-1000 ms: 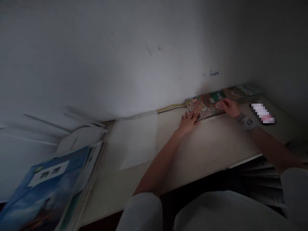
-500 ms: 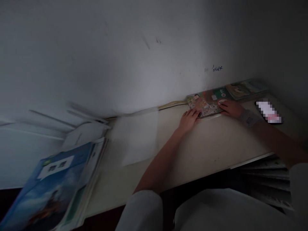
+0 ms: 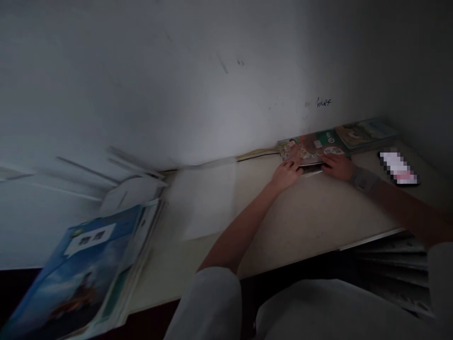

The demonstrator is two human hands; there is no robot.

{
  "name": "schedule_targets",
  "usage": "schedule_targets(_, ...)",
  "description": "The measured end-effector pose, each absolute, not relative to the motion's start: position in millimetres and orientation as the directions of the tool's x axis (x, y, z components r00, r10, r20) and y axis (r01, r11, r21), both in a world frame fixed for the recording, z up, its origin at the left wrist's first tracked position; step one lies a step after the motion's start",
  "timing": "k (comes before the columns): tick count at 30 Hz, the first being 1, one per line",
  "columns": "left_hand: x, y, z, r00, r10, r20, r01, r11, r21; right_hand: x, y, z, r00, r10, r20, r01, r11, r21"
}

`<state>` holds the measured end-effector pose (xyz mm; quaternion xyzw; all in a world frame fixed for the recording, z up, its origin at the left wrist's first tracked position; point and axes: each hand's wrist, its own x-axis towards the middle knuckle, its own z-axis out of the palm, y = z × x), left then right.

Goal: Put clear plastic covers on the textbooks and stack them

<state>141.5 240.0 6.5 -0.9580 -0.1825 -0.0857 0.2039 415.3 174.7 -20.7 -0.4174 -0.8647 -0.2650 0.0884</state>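
Green-and-brown illustrated book on pale bench, beside scribbled wall. Left hand and right hand: fingers bent at its near edge; whether pinching, cannot tell. Phone right of book.

Phone seen R of fingers on surface; wht sheet seen L, blue bk stacked farther L.

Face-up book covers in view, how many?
3: blue-covered book, lower left, atop a stack; red-and-green illustrated book, left hand and right hand at its near edge; brown-and-green book, just right of that one. More may be hidden underneath.
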Motion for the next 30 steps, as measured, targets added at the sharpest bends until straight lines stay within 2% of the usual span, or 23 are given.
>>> schedule_targets(5, 143, 237, 4, 0.891, 0.338, 0.302, 0.422, -0.861, -0.282, 416, 175, -18, -0.626, 0.656, 0.423, 0.779, 0.499, 0.379)
schedule_targets(12, 151, 242, 17, 0.849, 0.384, 0.363, 0.485, -0.839, -0.248, 408, 175, -4, -0.523, 0.725, 0.448, 0.851, 0.419, 0.316)
schedule_targets(17, 152, 246, 19, 0.825, 0.376, 0.421, 0.506, -0.824, -0.255, 399, 177, 1, -0.476, 0.739, 0.477, 0.874, 0.334, 0.354)
schedule_targets(21, 156, 249, 9, 0.844, 0.343, 0.413, 0.482, -0.822, -0.302, 395, 180, -2, -0.522, 0.730, 0.441, 0.840, 0.352, 0.413)
schedule_targets(26, 161, 249, -3, 0.869, 0.303, 0.392, 0.444, -0.827, -0.344, 407, 176, -3, -0.646, 0.669, 0.368, 0.750, 0.468, 0.467)
schedule_targets(30, 161, 250, -8, 0.879, 0.273, 0.390, 0.418, -0.836, -0.356, 421, 169, -2, -0.661, 0.660, 0.356, 0.732, 0.463, 0.500)
